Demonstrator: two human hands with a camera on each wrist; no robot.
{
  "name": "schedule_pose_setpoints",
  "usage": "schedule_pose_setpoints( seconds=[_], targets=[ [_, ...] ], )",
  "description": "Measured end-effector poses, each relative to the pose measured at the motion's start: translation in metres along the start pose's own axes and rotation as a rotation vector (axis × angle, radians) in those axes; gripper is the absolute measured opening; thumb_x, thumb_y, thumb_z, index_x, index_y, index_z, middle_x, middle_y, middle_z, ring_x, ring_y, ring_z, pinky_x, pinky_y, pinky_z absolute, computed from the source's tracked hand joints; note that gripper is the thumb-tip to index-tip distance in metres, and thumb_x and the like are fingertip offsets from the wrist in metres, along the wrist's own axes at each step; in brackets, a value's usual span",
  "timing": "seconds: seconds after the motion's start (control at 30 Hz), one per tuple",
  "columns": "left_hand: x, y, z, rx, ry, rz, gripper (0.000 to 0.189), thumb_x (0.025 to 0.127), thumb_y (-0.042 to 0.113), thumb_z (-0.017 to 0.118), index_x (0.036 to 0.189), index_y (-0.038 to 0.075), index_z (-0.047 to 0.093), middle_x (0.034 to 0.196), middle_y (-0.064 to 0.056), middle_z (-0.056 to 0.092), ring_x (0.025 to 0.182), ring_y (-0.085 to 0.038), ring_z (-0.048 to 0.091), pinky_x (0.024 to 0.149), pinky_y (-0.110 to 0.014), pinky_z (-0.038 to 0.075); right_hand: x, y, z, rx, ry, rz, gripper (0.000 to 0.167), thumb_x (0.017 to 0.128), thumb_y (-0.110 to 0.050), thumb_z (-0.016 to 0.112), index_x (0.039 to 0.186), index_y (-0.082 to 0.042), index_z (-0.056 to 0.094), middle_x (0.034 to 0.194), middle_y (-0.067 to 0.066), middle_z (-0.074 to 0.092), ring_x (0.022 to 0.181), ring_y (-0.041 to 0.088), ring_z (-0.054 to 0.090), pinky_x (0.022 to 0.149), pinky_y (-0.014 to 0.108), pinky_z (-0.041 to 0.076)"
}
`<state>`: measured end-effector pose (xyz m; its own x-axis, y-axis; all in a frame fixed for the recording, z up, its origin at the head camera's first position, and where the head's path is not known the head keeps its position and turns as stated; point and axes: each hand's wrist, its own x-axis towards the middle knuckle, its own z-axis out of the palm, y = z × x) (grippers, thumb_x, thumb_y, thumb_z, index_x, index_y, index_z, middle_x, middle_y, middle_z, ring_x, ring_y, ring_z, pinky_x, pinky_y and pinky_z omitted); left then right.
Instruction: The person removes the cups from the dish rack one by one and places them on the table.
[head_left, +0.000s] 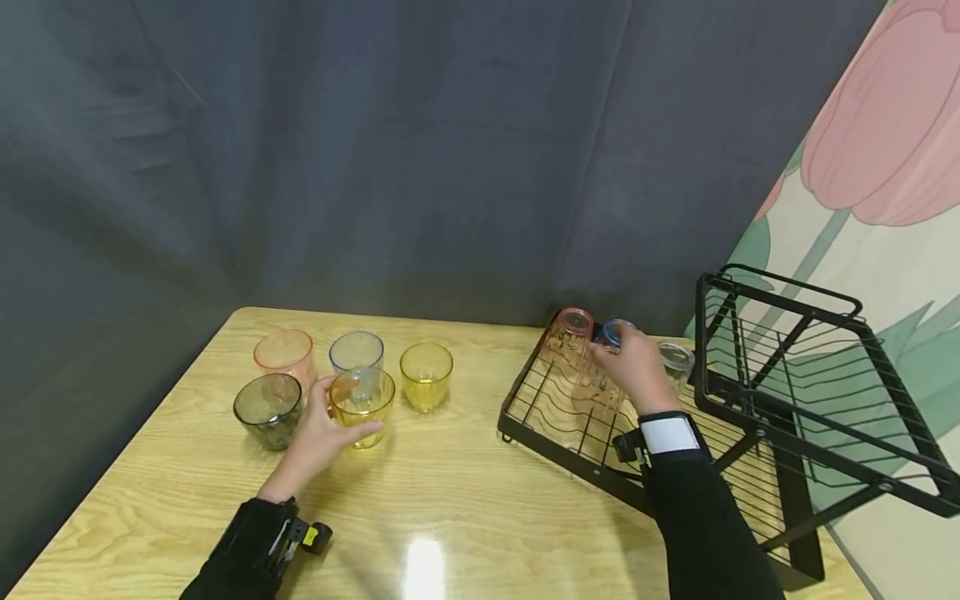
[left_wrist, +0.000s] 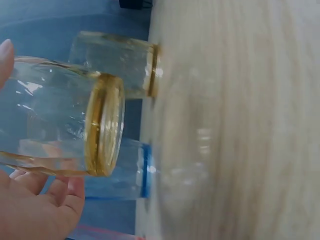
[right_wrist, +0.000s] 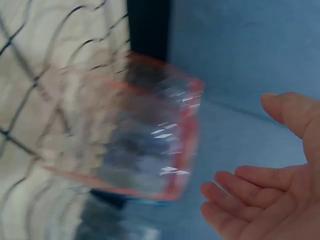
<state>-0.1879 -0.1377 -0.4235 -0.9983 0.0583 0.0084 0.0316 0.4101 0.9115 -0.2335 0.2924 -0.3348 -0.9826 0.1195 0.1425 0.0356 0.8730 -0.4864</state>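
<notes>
My left hand grips a yellow glass, thumb along one side and fingers along the other. In the left wrist view, the base of this glass is lifted off the tabletop. Beside it stand another yellow glass, a blue-rimmed glass, a pink glass and a dark grey glass. My right hand is over the dish rack with fingers spread and nothing in its grasp. Near it, a pink glass, a blue-based glass and a grey glass sit upside down.
The black wire dish rack stands at an angle on the right of the wooden table. Its raised upper tier rises beside my right forearm. A dark curtain hangs behind the table's back edge.
</notes>
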Motion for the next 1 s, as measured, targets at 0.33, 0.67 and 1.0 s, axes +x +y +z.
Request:
schedule_pose_setpoints(
  seconds=[0.33, 0.67, 1.0],
  targets=[
    [0.006, -0.016, 0.003, 0.025, -0.002, 0.003, 0.103, 0.075, 0.032, 0.085, 0.145, 0.002, 0.016, 0.144, -0.031, 0.031, 0.134, -0.048, 0.031, 0.110, -0.062, 0.028, 0.020, 0.029, 0.022, -0.047, 0.003, 0.146, 0.092, 0.089, -0.047, 0.065, 0.142, 0.019, 0.029, 0.134, 0.042, 0.042, 0.120, 0.053, 0.046, 0.094, 0.061, 0.046],
    [0.009, -0.027, 0.003, 0.050, -0.018, -0.011, 0.105, 0.074, 0.031, 0.086, 0.145, -0.003, 0.016, 0.141, -0.034, 0.034, 0.131, -0.050, 0.035, 0.106, -0.063, 0.032, 0.024, 0.033, 0.033, -0.136, -0.066, 0.067, 0.063, 0.087, -0.048, 0.068, 0.104, 0.011, 0.055, 0.118, 0.035, 0.049, 0.098, 0.045, 0.055, 0.074, 0.051, 0.050],
    [0.012, -0.026, -0.004, 0.108, -0.042, 0.032, 0.101, 0.074, 0.030, 0.086, 0.143, -0.004, 0.022, 0.142, -0.034, 0.036, 0.132, -0.050, 0.033, 0.107, -0.062, 0.032, 0.032, 0.036, 0.034, -0.174, -0.207, 0.001, 0.035, 0.086, -0.034, 0.066, 0.079, 0.000, 0.057, 0.127, 0.034, 0.045, 0.117, 0.048, 0.044, 0.088, 0.052, 0.046]
  ],
)
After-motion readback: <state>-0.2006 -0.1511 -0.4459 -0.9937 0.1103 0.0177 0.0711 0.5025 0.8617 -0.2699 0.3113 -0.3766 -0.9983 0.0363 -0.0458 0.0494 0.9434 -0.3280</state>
